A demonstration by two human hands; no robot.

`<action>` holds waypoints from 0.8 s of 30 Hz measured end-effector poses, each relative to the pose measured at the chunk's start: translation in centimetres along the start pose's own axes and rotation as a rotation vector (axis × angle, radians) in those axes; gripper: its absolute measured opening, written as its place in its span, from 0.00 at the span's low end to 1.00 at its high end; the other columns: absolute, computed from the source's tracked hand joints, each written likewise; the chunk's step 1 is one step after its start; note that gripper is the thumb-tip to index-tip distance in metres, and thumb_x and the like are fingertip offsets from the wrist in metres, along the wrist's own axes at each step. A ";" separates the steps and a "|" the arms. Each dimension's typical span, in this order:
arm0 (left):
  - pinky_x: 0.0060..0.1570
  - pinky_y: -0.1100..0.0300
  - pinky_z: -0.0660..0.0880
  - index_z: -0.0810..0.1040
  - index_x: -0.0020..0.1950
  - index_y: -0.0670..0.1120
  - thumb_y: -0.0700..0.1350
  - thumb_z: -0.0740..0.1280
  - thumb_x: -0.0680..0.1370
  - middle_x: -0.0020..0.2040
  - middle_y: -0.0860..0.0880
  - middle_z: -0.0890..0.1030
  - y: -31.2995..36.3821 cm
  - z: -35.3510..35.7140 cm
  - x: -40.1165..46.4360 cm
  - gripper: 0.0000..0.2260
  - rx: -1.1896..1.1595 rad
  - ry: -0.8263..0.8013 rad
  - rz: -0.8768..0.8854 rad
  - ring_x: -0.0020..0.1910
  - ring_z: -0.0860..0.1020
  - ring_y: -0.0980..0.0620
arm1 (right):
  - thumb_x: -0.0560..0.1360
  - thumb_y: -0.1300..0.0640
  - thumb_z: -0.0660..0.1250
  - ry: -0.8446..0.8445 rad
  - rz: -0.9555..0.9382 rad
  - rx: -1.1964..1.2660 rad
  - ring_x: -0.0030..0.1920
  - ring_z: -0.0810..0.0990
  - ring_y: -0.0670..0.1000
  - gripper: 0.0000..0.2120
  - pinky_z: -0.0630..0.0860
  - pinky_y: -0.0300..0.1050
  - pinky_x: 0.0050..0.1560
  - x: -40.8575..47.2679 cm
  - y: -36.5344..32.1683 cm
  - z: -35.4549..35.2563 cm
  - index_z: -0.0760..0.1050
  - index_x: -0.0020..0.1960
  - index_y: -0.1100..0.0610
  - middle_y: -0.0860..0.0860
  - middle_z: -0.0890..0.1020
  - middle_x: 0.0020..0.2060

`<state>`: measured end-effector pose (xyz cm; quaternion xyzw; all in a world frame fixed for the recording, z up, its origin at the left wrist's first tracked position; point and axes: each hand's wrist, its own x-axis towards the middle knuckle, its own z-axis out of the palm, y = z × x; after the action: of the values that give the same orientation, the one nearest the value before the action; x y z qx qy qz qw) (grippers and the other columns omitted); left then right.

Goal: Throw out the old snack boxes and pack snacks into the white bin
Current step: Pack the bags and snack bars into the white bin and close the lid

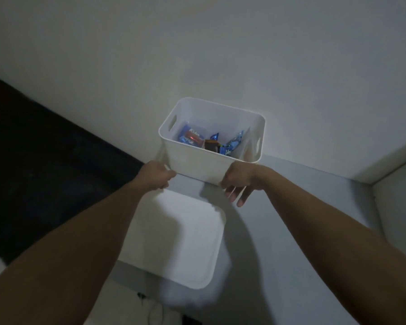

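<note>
- The blue-and-red foil snack packet [190, 137] lying in the white plastic bin [197, 165] in front of me carries white script lettering, too blurred to read.
- The blue foil packet [230, 148] further right also shows white script, likewise illegible.

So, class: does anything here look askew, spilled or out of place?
Nothing is spilled. The snack packets lie jumbled in the white bin, some on end, and its lid lies off, in front of it.
</note>
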<state>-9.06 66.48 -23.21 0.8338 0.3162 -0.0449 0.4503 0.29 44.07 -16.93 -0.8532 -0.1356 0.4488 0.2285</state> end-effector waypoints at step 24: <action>0.57 0.51 0.72 0.68 0.69 0.34 0.52 0.66 0.76 0.66 0.36 0.73 -12.6 -0.2 -2.3 0.29 0.218 0.070 -0.399 0.63 0.73 0.36 | 0.74 0.61 0.64 0.167 0.342 0.453 0.50 0.75 0.66 0.18 0.77 0.68 0.44 2.6 3.8 12.7 0.69 0.62 0.64 0.63 0.71 0.56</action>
<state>-18.10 70.50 -31.35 0.7997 0.4833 -0.1381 0.3284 -8.69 45.40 -26.95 -0.8248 0.1330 0.4281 0.3445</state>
